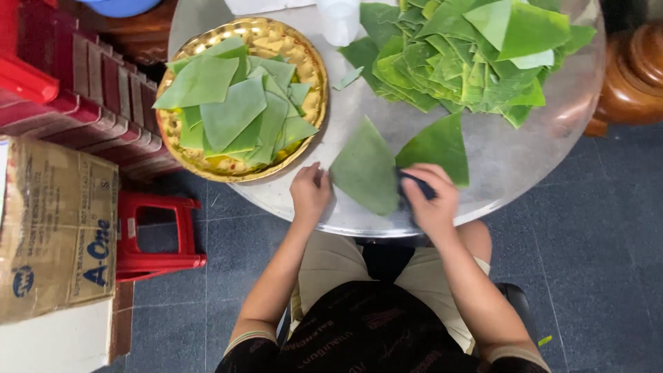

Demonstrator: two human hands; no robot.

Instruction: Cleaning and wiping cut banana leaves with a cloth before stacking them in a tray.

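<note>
Near edge of the round table (pixel 525 166): both hands work on one pale green leaf piece (pixel 364 173), lying flat, its point toward the table's middle.
Left hand (pixel 309 193): fingers curled, fingertips pressing down the leaf piece's left edge at the table's near rim.
Right hand (pixel 431 197): closed around a dark cloth (pixel 416 184), which touches the leaf piece's right edge; how tightly it grips I cannot quite tell.
Second leaf (pixel 438 146): darker green, flat just right of the first, its lower corner under the right hand.
Left edge: a gold tray (pixel 312 69) holds a loose layer of cut leaf pieces (pixel 235 110).
Far right of the table: a big heap of green leaves (pixel 463 55).
Far edge: a white container (pixel 338 21), partly out of view.
Floor, left: a red stool (pixel 157 231) beside a cardboard box (pixel 59 228).
</note>
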